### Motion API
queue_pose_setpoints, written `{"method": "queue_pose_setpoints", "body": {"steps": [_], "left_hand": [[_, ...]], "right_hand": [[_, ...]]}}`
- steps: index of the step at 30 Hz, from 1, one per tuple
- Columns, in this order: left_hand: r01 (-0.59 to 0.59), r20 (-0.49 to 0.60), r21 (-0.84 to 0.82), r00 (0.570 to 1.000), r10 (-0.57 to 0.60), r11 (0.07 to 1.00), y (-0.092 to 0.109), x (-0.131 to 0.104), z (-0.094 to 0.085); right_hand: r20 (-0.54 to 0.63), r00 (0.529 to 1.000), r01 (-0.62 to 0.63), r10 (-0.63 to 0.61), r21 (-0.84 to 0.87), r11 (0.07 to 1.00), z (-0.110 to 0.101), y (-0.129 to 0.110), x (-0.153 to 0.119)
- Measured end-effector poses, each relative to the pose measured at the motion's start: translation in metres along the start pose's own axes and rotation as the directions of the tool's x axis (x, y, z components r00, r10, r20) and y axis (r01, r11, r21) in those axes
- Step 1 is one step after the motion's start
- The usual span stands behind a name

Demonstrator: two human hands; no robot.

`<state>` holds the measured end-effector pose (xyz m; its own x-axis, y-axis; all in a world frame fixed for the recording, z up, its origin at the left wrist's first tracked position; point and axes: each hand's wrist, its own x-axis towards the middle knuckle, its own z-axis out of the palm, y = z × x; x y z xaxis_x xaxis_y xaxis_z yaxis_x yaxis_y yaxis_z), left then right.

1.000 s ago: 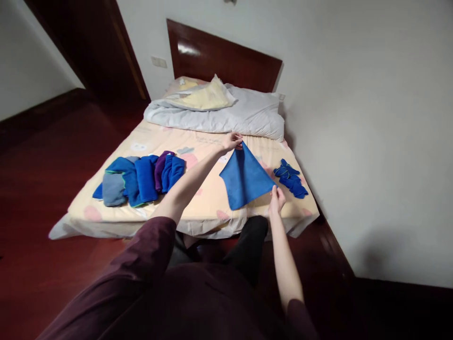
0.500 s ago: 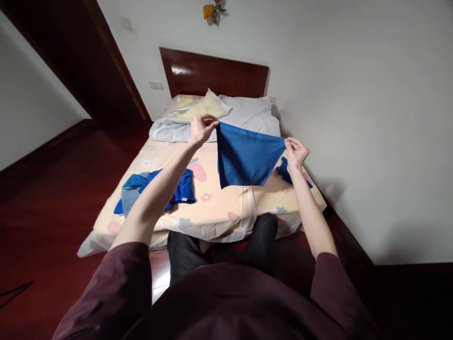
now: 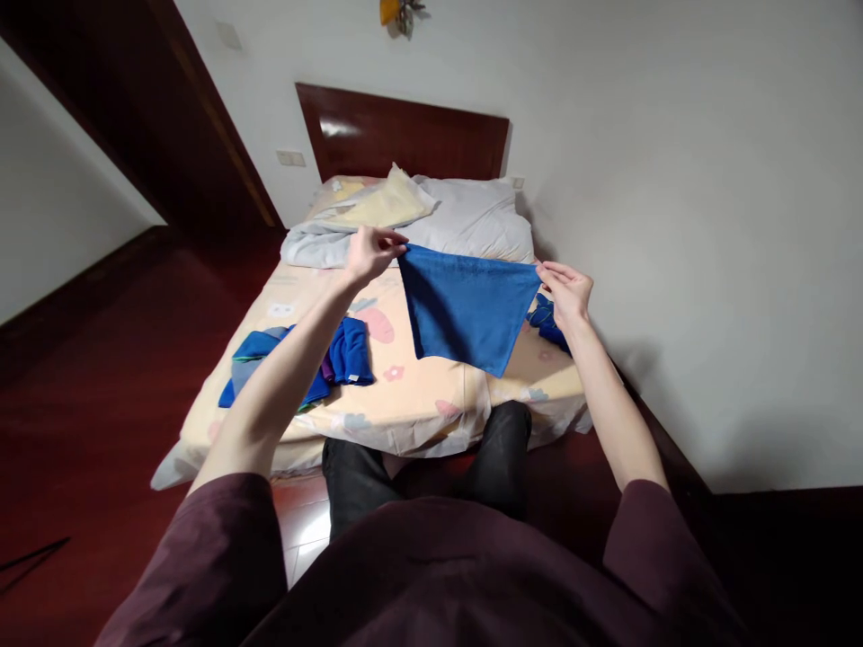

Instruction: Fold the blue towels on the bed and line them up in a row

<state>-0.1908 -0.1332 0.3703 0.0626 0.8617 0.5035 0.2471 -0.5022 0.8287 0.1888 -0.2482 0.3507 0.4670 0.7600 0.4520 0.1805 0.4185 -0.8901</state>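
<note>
**Blue cloth (image 3: 465, 310) held wide by its top corners above the bed (image 3: 404, 413)**

From the far left, a dark door (image 3: 121, 99) stands against the wall, red-brown floor (image 3: 101, 386) below it; then, on the bed's near left part, here is a pile of cloths (image 3: 351, 350), blue and grey with a sliver of purple, seemingly folded, the left forearm cutting right across in front of it.

Now the left hand (image 3: 372, 252), thumb and fingers pinched tight on one upper corner of the blue cloth; and centre stage, the cloth itself, hanging in the air between the two hands, touching neither pile; its upper edge runs nearly straight, dipping slightly to the right; its lower edge hangs free, a shadow over its left part; whether it is one layer or two, I cannot tell.

This looks like the spreading step, the fabric held open and flat; the next move, I judge, calls for matched pinches and an even pull, so that the edge stays straight and the cloth doesn't twist.

On to the right hand (image 3: 568, 292), fingers gripping the other upper corner, as firm as its partner; just beyond, partly hidden by that hand and wrist, some crumpled blue cloths (image 3: 541, 314) lie on the bed's right side; and last, the pale wall (image 3: 707, 225), a soft shadow low down on it.
</note>
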Motion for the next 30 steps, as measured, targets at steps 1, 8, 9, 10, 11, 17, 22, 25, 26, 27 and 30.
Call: {"method": "queue_pose_setpoints", "body": {"steps": [1,8,9,10,11,17,22,25,26,27,30], "left_hand": [[-0.019,-0.011,0.06,1.0,0.02,0.998,0.0,-0.003,-0.002],[0.02,0.001,0.031,1.0,-0.02,0.999,0.003,-0.031,-0.022],[0.042,0.014,-0.01,0.999,-0.042,0.999,0.003,-0.036,-0.026],[0.065,0.027,-0.047,0.998,-0.064,0.997,0.003,-0.041,-0.031],[0.088,0.037,-0.074,0.996,-0.086,0.993,0.002,-0.046,-0.037],[0.202,0.075,-0.083,0.978,-0.196,0.976,-0.001,-0.066,-0.065],[0.263,0.143,-0.051,0.957,-0.254,0.963,-0.019,-0.064,-0.076],[0.327,0.135,-0.034,0.938,-0.32,0.945,-0.051,-0.051,-0.072],[0.344,0.126,-0.035,0.933,-0.338,0.938,-0.064,-0.044,-0.068],[0.356,0.113,-0.039,0.93,-0.35,0.934,-0.078,-0.036,-0.064],[0.36,0.07,-0.052,0.932,-0.356,0.932,-0.114,-0.009,-0.051]], "right_hand": [[0.007,1.0,-0.015,0.015,-0.002,1.0,-0.001,0.0,-0.003],[0.007,0.997,-0.08,0.079,0.037,0.996,-0.006,-0.003,-0.033],[0.014,0.996,-0.092,0.092,0.055,0.994,-0.008,-0.005,-0.037],[0.023,0.994,-0.106,0.104,0.07,0.992,-0.01,-0.007,-0.041],[0.036,0.992,-0.12,0.117,0.082,0.989,-0.013,-0.009,-0.044],[0.158,0.964,-0.227,0.215,0.062,0.972,-0.018,-0.012,-0.054],[0.221,0.931,-0.308,0.29,0.048,0.95,-0.001,0.017,-0.042],[0.235,0.907,-0.37,0.35,0.043,0.928,0.022,0.048,-0.024],[0.237,0.898,-0.391,0.371,0.04,0.92,0.032,0.06,-0.017],[0.234,0.892,-0.407,0.388,0.036,0.913,0.043,0.072,-0.01],[0.187,0.897,-0.413,0.4,0.033,0.91,0.079,0.105,0.014]]}}
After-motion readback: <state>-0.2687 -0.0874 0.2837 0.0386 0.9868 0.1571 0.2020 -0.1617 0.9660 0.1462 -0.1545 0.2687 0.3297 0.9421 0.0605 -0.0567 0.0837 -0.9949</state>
